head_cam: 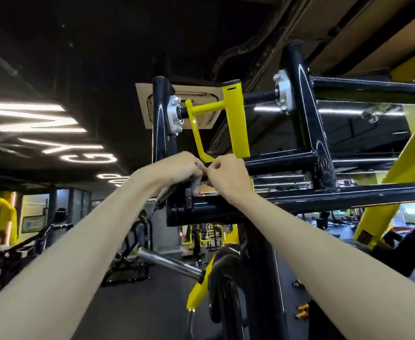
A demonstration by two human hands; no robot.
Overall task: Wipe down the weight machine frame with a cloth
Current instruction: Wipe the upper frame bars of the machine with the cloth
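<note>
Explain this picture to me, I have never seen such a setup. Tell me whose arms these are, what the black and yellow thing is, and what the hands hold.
This is one picture from a camera worn on a person's head, so the two bare arms reaching up are that person's own. They face a gym weight machine: a black frame of steel tubes with a yellow arm mounted near the top. The left hand and right hand meet at a black crossbar, fingers curled. A small pale green bit of cloth shows between them; both hands seem to pinch it, though most of it is hidden. Other gym machines stand behind.
</note>
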